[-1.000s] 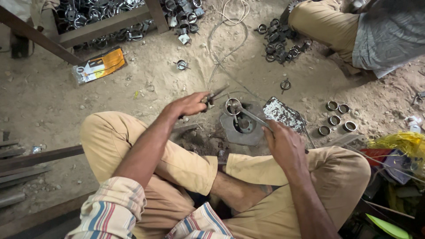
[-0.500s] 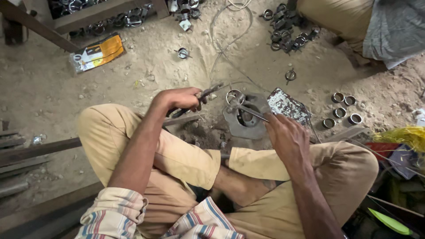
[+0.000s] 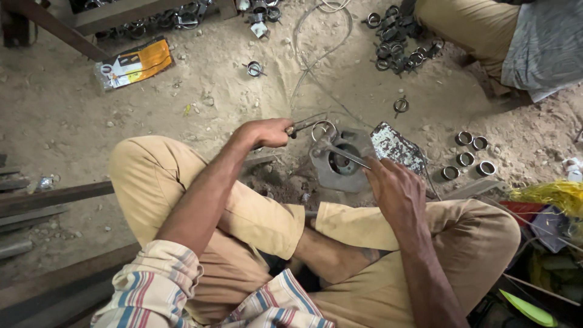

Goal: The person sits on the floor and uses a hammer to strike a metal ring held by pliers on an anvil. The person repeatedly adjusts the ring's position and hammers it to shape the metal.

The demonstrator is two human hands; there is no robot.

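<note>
dull metal block (image 3: 340, 163) (greasy), sandy ground (image 3: 200, 85)

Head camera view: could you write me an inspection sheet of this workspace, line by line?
Surface: sandy dirt floor, strewn with small stones.
Job's things: wire ring on a grey metal block with a round hole; thin metal rod lying across it.
Clutter: short metal rings, heap of metal clamps, orange packet, stray clamp.
Hands: left hand grips pliers; right hand holds the rod.
Cables: loose wire trailing over the floor.
Surroundings: another person's bent leg, metal bars at left.
</note>
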